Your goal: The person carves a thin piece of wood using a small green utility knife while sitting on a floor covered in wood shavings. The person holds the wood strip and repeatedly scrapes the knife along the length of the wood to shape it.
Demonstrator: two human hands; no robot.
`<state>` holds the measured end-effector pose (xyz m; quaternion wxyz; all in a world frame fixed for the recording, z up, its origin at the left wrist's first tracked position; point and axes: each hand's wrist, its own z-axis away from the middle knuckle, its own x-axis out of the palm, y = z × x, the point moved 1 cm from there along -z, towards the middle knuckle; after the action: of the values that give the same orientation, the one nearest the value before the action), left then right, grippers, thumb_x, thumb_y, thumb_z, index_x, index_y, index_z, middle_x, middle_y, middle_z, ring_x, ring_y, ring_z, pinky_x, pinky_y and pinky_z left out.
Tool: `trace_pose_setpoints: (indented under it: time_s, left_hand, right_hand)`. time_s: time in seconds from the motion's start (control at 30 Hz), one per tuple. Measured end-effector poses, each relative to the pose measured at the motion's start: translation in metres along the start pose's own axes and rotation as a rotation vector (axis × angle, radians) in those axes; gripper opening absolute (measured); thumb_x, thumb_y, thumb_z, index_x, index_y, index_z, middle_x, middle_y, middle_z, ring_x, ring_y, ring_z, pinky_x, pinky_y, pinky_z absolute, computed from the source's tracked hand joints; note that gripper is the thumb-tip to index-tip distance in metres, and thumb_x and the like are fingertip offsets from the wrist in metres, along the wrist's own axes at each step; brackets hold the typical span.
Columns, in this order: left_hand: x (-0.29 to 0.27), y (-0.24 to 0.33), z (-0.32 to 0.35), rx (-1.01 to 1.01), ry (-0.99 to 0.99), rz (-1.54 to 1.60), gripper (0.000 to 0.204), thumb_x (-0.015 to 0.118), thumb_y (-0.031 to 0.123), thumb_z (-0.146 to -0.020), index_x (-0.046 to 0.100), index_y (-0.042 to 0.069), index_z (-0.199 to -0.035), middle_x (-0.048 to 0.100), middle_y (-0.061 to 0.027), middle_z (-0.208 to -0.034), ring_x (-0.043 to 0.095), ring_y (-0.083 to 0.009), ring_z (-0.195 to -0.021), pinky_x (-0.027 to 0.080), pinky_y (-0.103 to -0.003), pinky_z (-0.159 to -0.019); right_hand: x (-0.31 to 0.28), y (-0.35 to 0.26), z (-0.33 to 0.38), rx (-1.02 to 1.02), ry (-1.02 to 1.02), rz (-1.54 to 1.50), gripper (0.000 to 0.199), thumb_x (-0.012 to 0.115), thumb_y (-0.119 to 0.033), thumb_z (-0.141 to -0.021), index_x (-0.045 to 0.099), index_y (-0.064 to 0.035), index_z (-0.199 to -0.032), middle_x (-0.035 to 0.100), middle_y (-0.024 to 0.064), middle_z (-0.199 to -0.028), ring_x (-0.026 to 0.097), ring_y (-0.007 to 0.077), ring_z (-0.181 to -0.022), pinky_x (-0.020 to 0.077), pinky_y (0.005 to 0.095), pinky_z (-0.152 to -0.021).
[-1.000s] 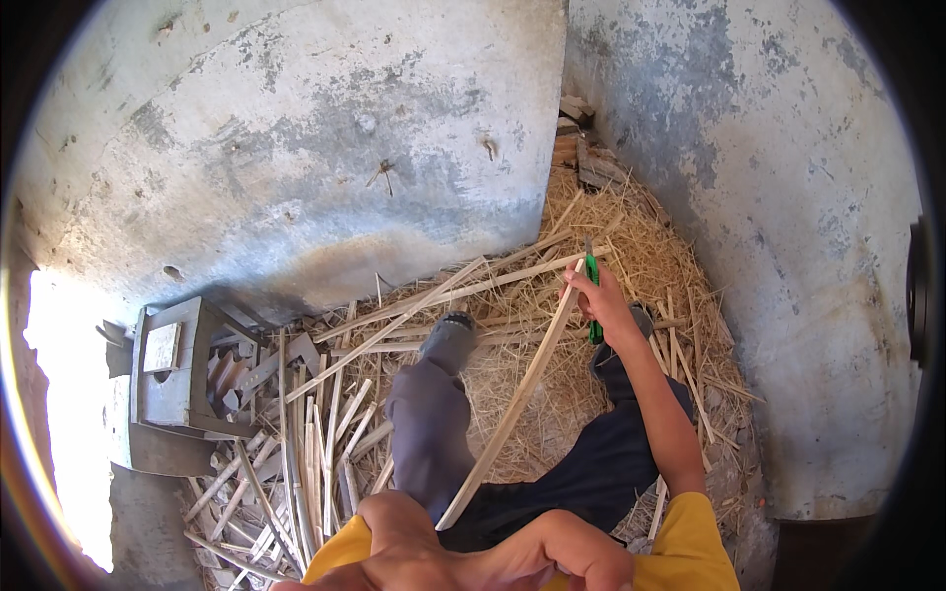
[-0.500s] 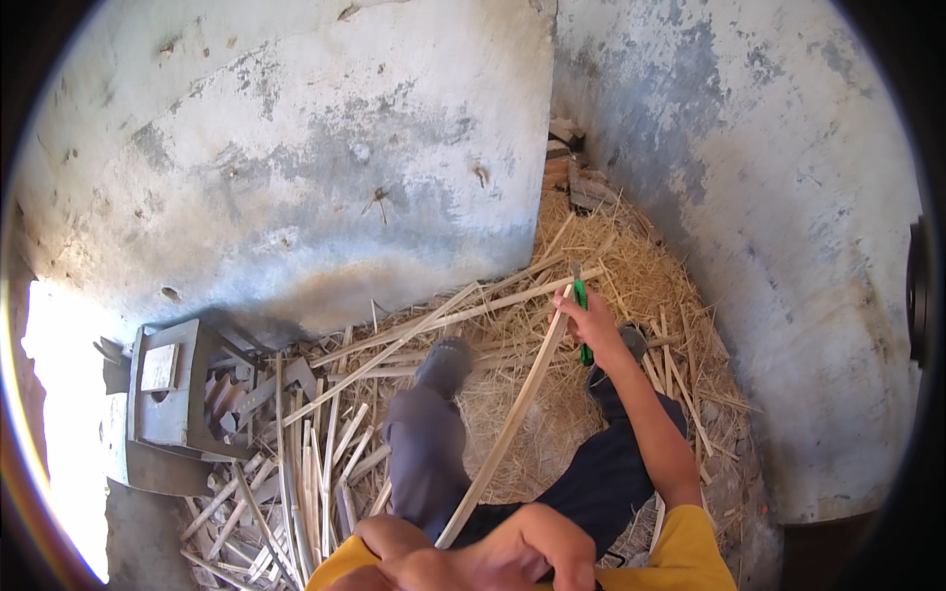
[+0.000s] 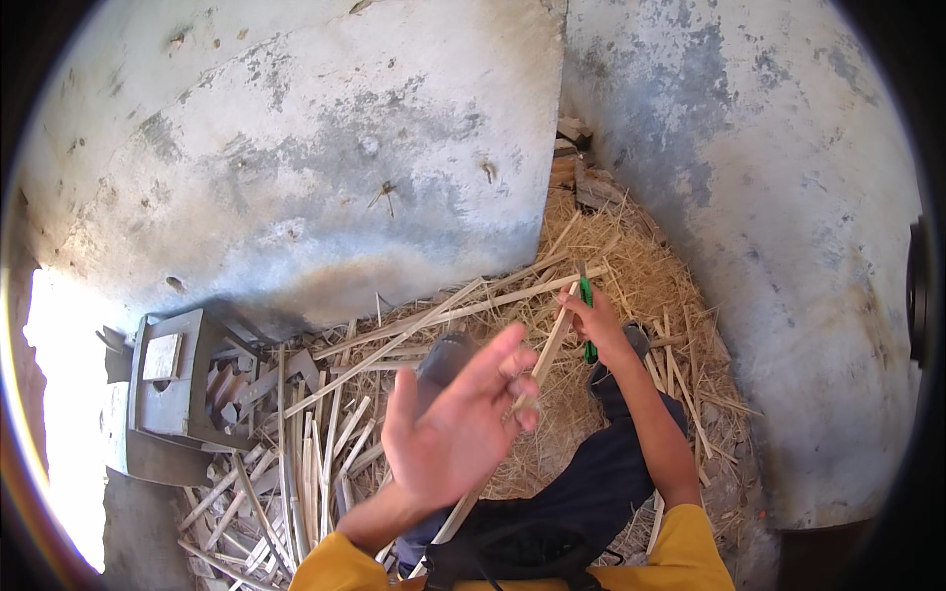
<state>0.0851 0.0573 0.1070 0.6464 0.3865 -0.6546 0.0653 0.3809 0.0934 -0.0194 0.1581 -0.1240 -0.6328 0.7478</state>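
A long, pale split wooden strip [image 3: 558,345] slants from my right hand down toward my lap. My right hand [image 3: 603,327] is closed at its far end, holding a green-handled utility knife [image 3: 588,297] against the strip, blade pointing away from me. In front of the strip's middle, my left hand [image 3: 448,443] is raised, palm showing, thumb and fingers apart. Its fingertips overlap the strip in the picture; whether they touch it I cannot tell. Motion blurs them slightly.
Thin shavings [image 3: 650,261] cover the floor around my feet. Several cut strips [image 3: 320,463] lie in a heap at the left, beside a grey box-like wooden frame [image 3: 177,374]. Weathered plaster walls [image 3: 325,148] stand ahead and at the right.
My left hand has risen from near my body, moving forward and left, with its fingers spread out. My right hand stays nearly in place with the knife and strip.
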Motion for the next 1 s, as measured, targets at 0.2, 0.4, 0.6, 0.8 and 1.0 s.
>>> trace_pose_setpoints:
  time_s: [0.2,0.4,0.6,0.8,1.0]
  left_hand:
    - [-0.030,0.025,-0.024,0.028,-0.168,-0.070,0.141,0.035,0.105,-0.079,0.017,0.000,-0.171,0.042,-0.0147,-0.161,0.047,-0.0264,-0.130,0.038,-0.041,-0.109]
    - [-0.045,0.040,-0.029,-0.024,-0.341,-0.382,0.173,0.039,0.119,-0.048,0.007,0.003,-0.172,0.036,-0.0109,-0.166,0.042,-0.0214,-0.137,0.035,-0.035,-0.110]
    - [-0.040,0.034,-0.044,0.022,-0.520,-0.266,0.177,0.031,0.121,-0.043,0.002,0.004,-0.173,0.028,-0.0118,-0.172,0.039,-0.0222,-0.144,0.036,-0.037,-0.111]
    - [0.011,-0.004,-0.056,0.004,-0.553,0.139,0.171,0.020,0.121,-0.047,-0.002,0.007,-0.173,0.021,-0.0114,-0.176,0.039,-0.0243,-0.144,0.036,-0.037,-0.111]
    - [0.047,-0.024,-0.051,-0.094,-0.574,0.195,0.181,0.010,0.122,-0.036,-0.006,0.003,-0.172,0.020,-0.0190,-0.174,0.043,-0.0258,-0.136,0.036,-0.032,-0.099]
  right_hand:
    - [0.002,-0.006,0.002,0.023,-0.023,-0.013,0.018,0.070,-0.025,-0.104,0.063,-0.0108,-0.112,0.074,0.0041,-0.083,0.041,0.0031,-0.046,0.0308,0.0241,-0.044]
    - [0.003,-0.004,0.001,0.025,-0.027,-0.011,0.018,0.070,-0.025,-0.104,0.063,-0.0111,-0.112,0.073,0.0039,-0.083,0.040,0.0026,-0.046,0.0309,0.0239,-0.045]
    - [0.008,-0.006,0.001,-0.001,-0.007,0.035,0.018,0.069,-0.025,-0.103,0.065,-0.0112,-0.114,0.074,0.0032,-0.081,0.042,0.0035,-0.048,0.0306,0.0247,-0.047]
    - [0.002,-0.005,0.009,-0.084,0.085,0.146,0.020,0.069,-0.025,-0.102,0.066,-0.0082,-0.113,0.068,0.0014,-0.087,0.054,0.0069,-0.065,0.0408,0.0257,-0.058]
    - [0.005,-0.003,0.005,-0.095,0.048,0.032,0.022,0.074,-0.026,-0.100,0.067,-0.0094,-0.114,0.070,0.0019,-0.091,0.060,0.0095,-0.072,0.0452,0.0264,-0.062]
